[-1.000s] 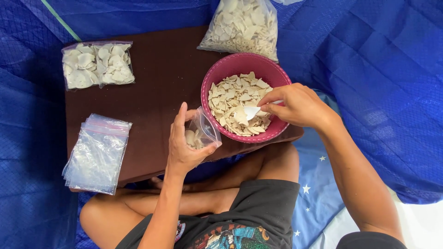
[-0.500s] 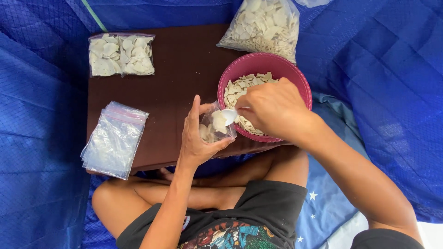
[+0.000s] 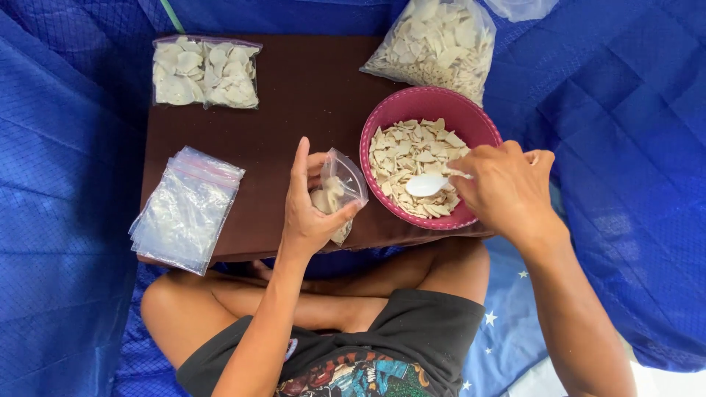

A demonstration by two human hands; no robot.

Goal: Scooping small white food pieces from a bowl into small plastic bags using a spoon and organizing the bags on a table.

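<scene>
The small clear bag (image 3: pixel 337 192) is a see-through plastic pouch, partly filled with pale, flat, irregular chips that sit in its lower half. It stands roughly upright above the near edge of the dark brown board (image 3: pixel 294 95), its long axis running from the near edge toward the far side, with the open mouth turned up and slightly toward the pink bowl (image 3: pixel 382 117). The left hand (image 3: pixel 309 206) grasps it, thumb on the far left side and fingers wrapped round the right side, holding the mouth spread open.

The right hand (image 3: pixel 507 187) is closed around the handle of a white spoon (image 3: pixel 428 184) (the handle itself is hidden by the fingers). The spoon's bowl lies over the heap of pale chips (image 3: pixel 412 151) in the pink bowl, pointing left toward the bag, which is just beside the bowl's rim.

A stack of empty clear bags (image 3: pixel 185 209) lies at the left near corner of the board, overhanging its edge. A filled flat bag (image 3: pixel 206 72) rests at the far left corner, and a large open bag of chips (image 3: pixel 437 40) sits beyond the bowl. Blue quilted cloth (image 3: pixel 66 220) surrounds the board, and the person's crossed legs show below it.
</scene>
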